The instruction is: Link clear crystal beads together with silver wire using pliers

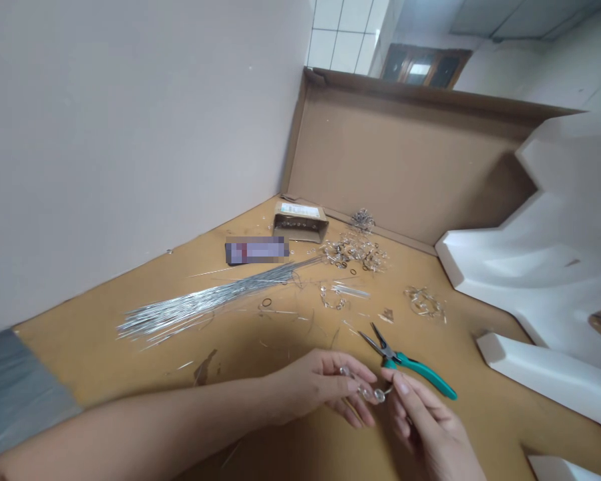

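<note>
In my left hand (330, 391) is a short strand of clear round beads (379, 395), gripped between thumb and fingers. My right hand (421, 417) pinches the strand's other end, where a short stretch of wire seems to show. Just beyond the right fingertips lie green-handled pliers (425, 374) with parted jaws; part of one handle is hidden behind the fingers. A curved beaded piece (333, 299) rests farther back on the table, and a loop of clear beads and wire (425, 304) sits to the right.
A bundle of thin silver wires (205, 297) stretches across the left. Behind it are a dark packet (258, 250), a small open cardboard box (300, 220) and a heap of beaded pieces (355, 252). Tall cardboard (405, 153) and white foam (531, 374) border the back and right.
</note>
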A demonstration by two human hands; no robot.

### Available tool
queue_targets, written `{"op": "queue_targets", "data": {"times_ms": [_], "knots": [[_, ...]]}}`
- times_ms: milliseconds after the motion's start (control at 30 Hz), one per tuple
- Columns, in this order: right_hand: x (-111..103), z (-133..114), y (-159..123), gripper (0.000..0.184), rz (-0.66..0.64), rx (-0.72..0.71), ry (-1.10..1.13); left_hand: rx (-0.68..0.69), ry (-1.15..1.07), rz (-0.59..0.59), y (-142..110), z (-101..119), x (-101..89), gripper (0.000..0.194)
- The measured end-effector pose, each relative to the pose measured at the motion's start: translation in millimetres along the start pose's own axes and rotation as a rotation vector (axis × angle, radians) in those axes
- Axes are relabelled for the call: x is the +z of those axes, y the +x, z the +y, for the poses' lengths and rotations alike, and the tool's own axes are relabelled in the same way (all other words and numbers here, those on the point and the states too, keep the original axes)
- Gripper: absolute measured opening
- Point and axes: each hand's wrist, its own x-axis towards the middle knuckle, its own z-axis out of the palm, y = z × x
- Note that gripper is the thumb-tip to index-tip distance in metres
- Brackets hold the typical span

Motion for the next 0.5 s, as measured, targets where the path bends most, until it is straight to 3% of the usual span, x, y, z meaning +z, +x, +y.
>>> {"op": "queue_targets", "data": {"times_ms": [167,300,500], "knots": [[1.1,-3.4,-0.9,0.027,-0.090,0.120,0.250,-0.018,0.002,-0.015,1.4,-3.7,-3.4,0.026],[1.7,-8.2,-1.5,0.026,-0.116,0.263,0.418,-0.026,-0.083,0.009,5.1,-7.5,-8.7,0.037],[3.6,-10.4,0.5,0.025,-0.185,0.253,0.488,-0.054,-0.221,0.014,6.3,-3.4,-11.7,0.038]]}}
